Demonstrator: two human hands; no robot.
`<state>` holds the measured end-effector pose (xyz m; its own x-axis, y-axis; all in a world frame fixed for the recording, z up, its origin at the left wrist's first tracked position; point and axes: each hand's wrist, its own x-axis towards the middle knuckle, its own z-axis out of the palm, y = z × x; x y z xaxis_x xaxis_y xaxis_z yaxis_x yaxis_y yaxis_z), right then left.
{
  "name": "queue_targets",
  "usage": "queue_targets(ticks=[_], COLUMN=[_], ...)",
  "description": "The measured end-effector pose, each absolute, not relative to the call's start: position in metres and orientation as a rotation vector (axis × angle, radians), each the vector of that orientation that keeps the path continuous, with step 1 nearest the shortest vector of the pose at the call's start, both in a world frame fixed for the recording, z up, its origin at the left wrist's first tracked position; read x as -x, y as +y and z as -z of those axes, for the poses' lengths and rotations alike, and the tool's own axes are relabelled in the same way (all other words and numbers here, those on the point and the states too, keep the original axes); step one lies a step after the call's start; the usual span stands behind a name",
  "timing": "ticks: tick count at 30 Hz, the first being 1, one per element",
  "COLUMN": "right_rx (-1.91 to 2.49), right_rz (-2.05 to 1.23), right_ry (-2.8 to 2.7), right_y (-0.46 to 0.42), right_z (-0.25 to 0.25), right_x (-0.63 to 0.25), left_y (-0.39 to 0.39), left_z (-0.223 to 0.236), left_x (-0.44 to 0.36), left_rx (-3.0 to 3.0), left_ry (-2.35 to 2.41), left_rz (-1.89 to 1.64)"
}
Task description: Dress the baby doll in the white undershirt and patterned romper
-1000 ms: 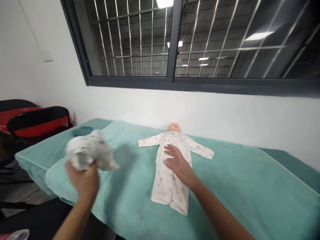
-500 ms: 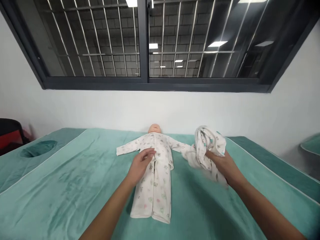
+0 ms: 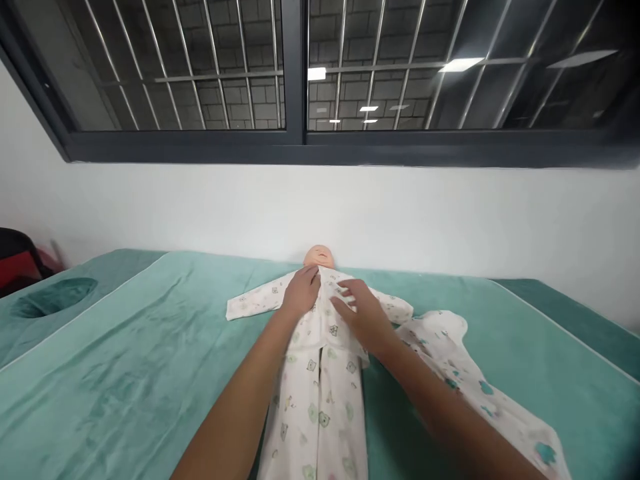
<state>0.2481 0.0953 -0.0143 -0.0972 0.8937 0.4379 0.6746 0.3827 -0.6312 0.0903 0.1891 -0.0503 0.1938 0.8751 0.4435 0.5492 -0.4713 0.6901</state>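
Observation:
A baby doll (image 3: 319, 256) lies on its back, its head toward the wall. It wears a white long-sleeved top (image 3: 306, 337) printed with small bears, and matching trousers (image 3: 344, 413) whose lower ends are cut off by the frame. My left hand (image 3: 302, 291) rests on the doll's upper chest, fingers stretched along the front of the top below the neck. Over the other side of the chest, my right hand (image 3: 364, 316) is open, fingers spread and slightly bent, holding nothing. A white garment with teal prints (image 3: 470, 380) lies spread beside the doll, partly behind my right forearm.
The doll lies on a bed with a green plush cover (image 3: 140, 373), which has a round hole (image 3: 55, 297) at the left. A white wall (image 3: 240, 207) stands behind, below a dark-framed barred window (image 3: 295, 137). A red and black object (image 3: 20, 263) is at the far left.
My right hand has let go of the bunched printed garment, which now lies spread on the bed. That hand has moved left to the doll's chest. My left hand has moved up toward the neck.

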Motion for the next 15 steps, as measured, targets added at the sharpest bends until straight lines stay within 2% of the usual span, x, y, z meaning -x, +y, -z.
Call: queue_targets(ticks=[3,7,15], right_rx=[1.678,1.946,1.706], right_rz=[-0.193,-0.188,-0.205], right_ry=[-1.936,-2.023,-1.938], right_y=[0.151,0.195,0.223], right_z=[0.019,0.016,0.035], right_x=[-0.21,-0.19,-0.212], left_y=[0.195,0.194,0.195], left_z=[0.062,0.073,0.067], left_x=[-0.085,-0.072,-0.071], left_rx=[-2.083,-2.016,-2.094], left_ry=[1.37,1.358,1.289], left_rz=[-1.202,-1.25,-1.203])
